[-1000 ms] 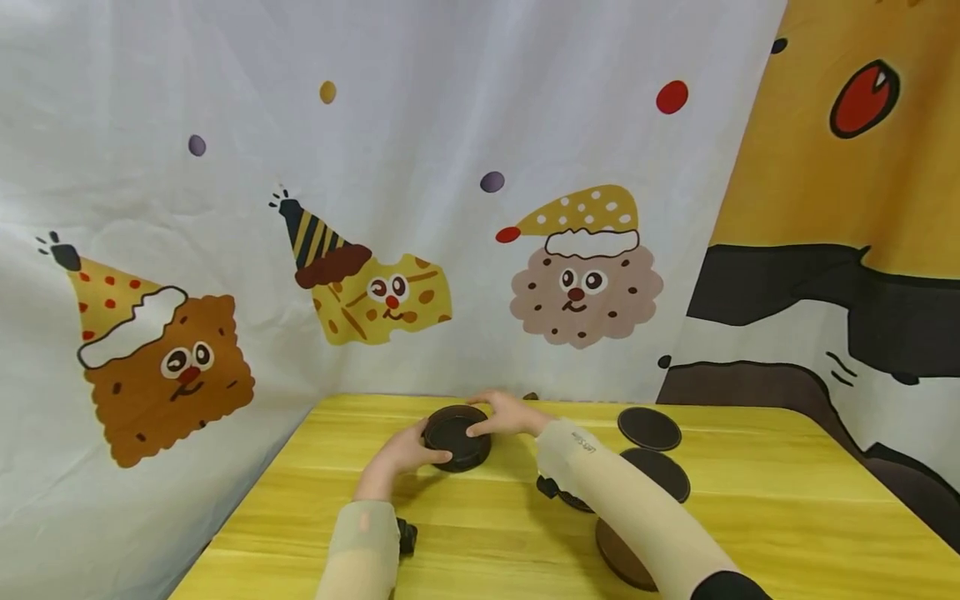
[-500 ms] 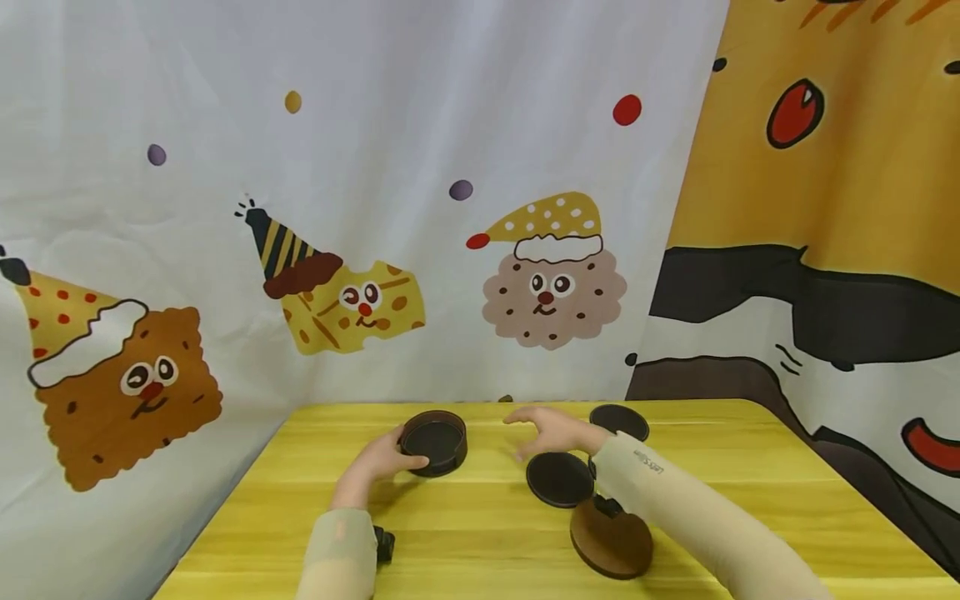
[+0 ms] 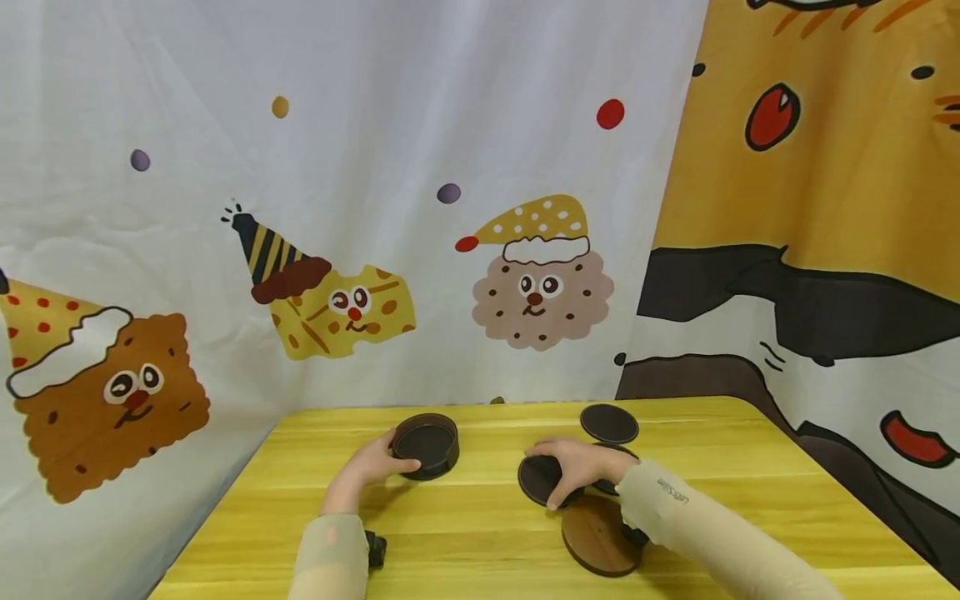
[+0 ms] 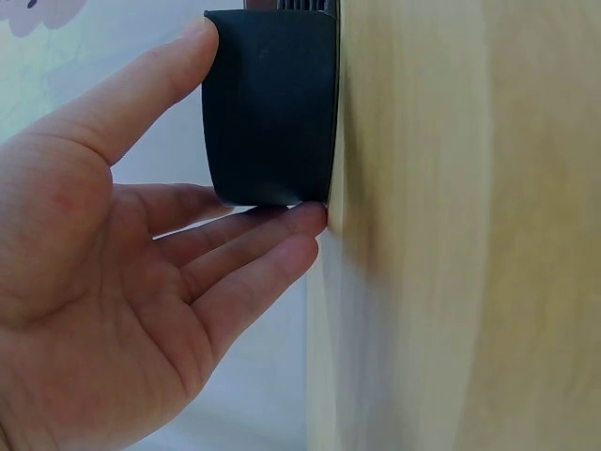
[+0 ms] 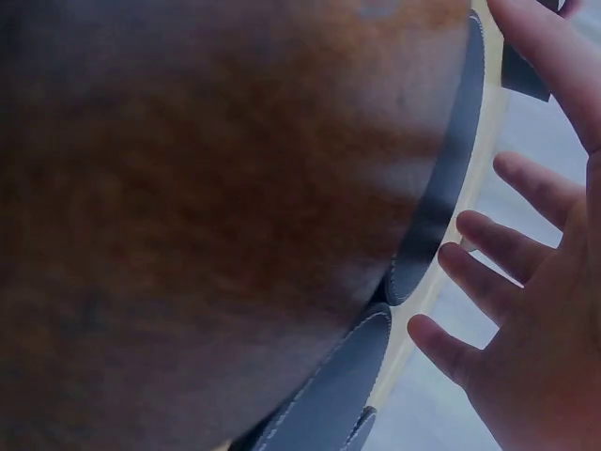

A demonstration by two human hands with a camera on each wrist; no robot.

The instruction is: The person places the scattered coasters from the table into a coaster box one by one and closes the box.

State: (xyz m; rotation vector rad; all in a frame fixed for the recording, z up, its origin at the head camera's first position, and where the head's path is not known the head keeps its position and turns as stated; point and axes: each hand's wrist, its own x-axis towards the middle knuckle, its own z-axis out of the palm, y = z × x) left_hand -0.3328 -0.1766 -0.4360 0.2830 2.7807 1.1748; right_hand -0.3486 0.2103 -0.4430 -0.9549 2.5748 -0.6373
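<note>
Dark coaster (image 3: pixel 537 482) lies on the table (image 3: pixel 450 537) beneath the right hand (image 3: pixel 576 463), whose fingers spread wide; the left hand (image 3: pixel 372 462) pinches the round holder (image 3: pixel 425 447). A low sideways sweep could shove the coaster against the brown disc (image 3: pixel 598 537) nearby.

A person's left hand (image 4: pixel 122 258) grips a black holder (image 4: pixel 272 108) standing on a pale wood-grain desk (image 4: pixel 470 225), the scene turned sideways so the surface runs up the right. The thumb (image 4: pixel 141 99) touches the rim of the curved wall while the other fingers (image 4: pixel 254 293) gather along its side, tips near the wood. A soft shadow (image 4: pixel 371 216) falls beside them. White cloth (image 4: pixel 263 366) hangs behind, with a purple print (image 4: pixel 38 14) at upper left.
</note>
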